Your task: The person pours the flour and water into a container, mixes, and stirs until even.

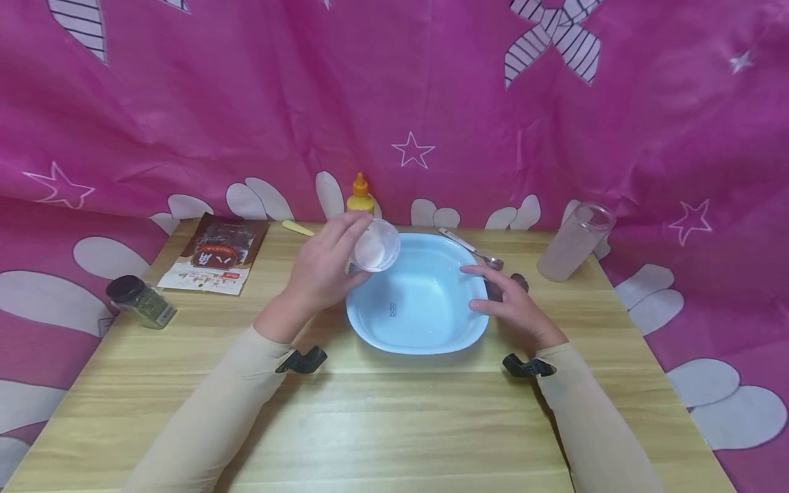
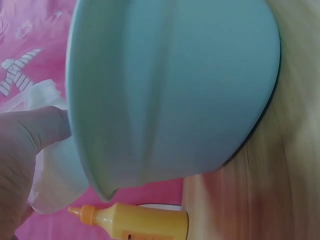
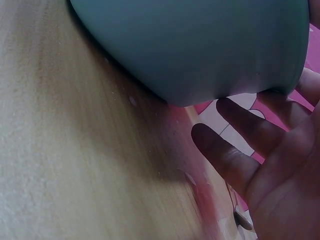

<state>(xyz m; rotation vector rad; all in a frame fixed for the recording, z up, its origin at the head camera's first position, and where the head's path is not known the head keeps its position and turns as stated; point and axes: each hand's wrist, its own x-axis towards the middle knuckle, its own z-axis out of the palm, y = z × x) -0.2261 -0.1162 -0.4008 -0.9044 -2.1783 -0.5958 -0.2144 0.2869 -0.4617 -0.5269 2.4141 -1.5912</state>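
Your left hand (image 1: 323,267) grips a tilted clear cup (image 1: 377,246) over the back-left rim of the blue bowl (image 1: 419,301) mid-worktop, while your right hand (image 1: 514,308), fingers relaxed and holding nothing, rests beside the bowl's right rim.

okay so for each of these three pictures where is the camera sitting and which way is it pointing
Head: worn on the head, looks forward and down at the table; both forearms, left hand gripping a clear cup over the blue bowl, right hand beside it.
Left wrist: low, looks past a finger at the bowl's outer wall, cup and yellow bottle.
Right wrist: low at table level, looks along spread fingers at the bowl.
All three share the bowl.
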